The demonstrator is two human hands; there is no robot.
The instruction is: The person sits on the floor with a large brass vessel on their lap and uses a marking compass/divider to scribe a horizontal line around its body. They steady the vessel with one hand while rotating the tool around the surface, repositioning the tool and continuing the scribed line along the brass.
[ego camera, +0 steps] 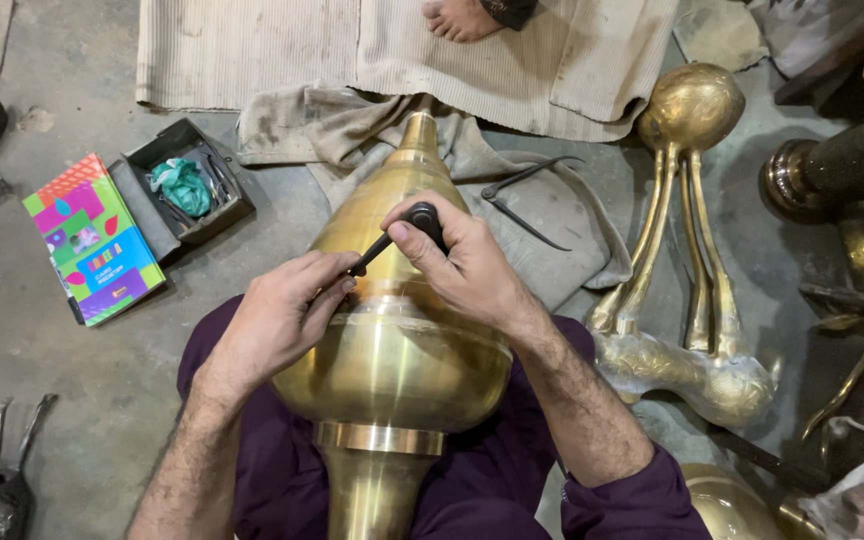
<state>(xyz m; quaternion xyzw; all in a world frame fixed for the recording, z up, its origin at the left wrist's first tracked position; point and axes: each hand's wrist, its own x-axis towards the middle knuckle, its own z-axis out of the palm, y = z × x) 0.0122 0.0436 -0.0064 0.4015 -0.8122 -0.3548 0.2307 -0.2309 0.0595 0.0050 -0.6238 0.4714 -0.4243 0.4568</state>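
A bright multicoloured box [94, 238] lies flat on the floor at far left, beside an open grey tin [187, 180] holding a teal rag. My left hand [277, 315] pinches the thin shaft of a dark tool [402, 228], steadying its tip against the big brass vessel [392, 330] resting across my lap. My right hand [462, 265] wraps closed around the tool's round handle, seemingly to press. Brass legs [692, 270] lie at right.

A person seated on the floor steadies a large brass finial [392, 340] in the lap, the left hand [277, 320] and right hand [467, 270] together gripping a dark-handled tool [402, 232] against its upper curve.
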